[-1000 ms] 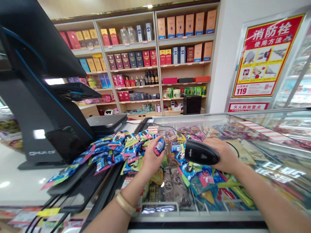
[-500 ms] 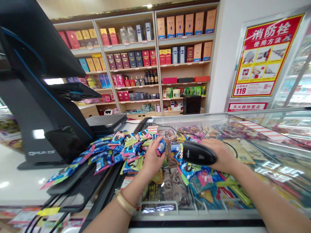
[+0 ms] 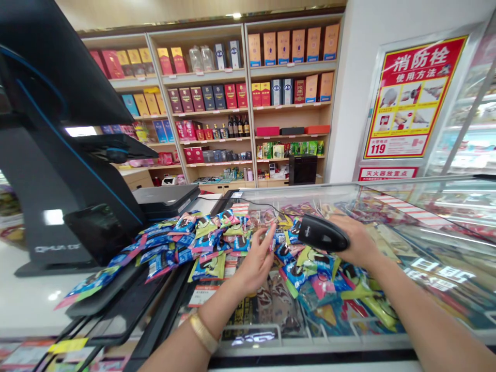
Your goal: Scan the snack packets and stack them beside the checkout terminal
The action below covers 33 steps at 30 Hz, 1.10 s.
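My right hand (image 3: 356, 240) grips a black barcode scanner (image 3: 324, 233), its head pointing left over the glass-topped case (image 3: 284, 195). My left hand (image 3: 256, 262) is just left of the scanner, fingers stretched out and apart at the edge of a pile of small blue, green and pink snack packets (image 3: 296, 274). Whether its fingertips still touch a packet is hard to make out. A larger heap of the same packets (image 3: 209, 240) lies to the left, spreading from the case onto a black device on the counter.
A black checkout terminal (image 3: 83, 206) stands at the left on the white counter (image 3: 23, 294). Behind it sits a flat dark box (image 3: 166, 197). The scanner's cable (image 3: 263, 203) crosses the glass. Shelves of boxes and bottles (image 3: 211, 98) line the back wall, beside a red poster (image 3: 416, 98).
My left hand has moved right to the right-hand pile, its fingers opening from around a blue packet. Green packets now show on that pile. The scanner has shifted slightly up and right.
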Tool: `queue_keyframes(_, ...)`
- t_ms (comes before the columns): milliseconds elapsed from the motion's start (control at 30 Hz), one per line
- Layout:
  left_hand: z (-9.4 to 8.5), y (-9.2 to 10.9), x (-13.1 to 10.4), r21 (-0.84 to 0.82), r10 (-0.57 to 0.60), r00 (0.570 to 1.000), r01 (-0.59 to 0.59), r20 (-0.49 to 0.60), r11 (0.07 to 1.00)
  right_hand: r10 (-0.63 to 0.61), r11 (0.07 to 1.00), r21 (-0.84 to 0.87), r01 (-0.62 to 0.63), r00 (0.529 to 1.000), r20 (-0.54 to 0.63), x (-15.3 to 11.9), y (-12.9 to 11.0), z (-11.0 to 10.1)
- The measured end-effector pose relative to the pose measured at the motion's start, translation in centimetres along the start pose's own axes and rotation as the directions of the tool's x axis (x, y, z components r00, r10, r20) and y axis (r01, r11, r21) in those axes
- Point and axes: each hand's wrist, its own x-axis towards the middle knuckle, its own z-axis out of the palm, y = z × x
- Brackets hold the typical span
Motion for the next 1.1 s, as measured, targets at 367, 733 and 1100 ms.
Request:
queue_keyframes(367, -0.1, 1.3, -0.5, 0.057, 0.091, 0.983, -0.101, 0.162, 0.993, 0.039, 0.995, -0.091, -0.046, 0.996, -0.076, -1.0, 2.3, 0.4)
queue_keyframes(733, -2.0, 1.2, -0.6, 0.757, -0.216, 0.944, 0.331, -0.251, 0.563, 0.047, 0.997, -0.065, -0.051, 0.997, -0.059, -0.9, 2.0, 0.6)
queue_keyframes(1100, -1.8, 1.3, -0.6, 0.634, -0.218, 0.946, 0.323, -0.241, 0.702, 0.039, 0.996, -0.079, -0.045, 0.997, -0.071, -1.2, 2.7, 1.2)
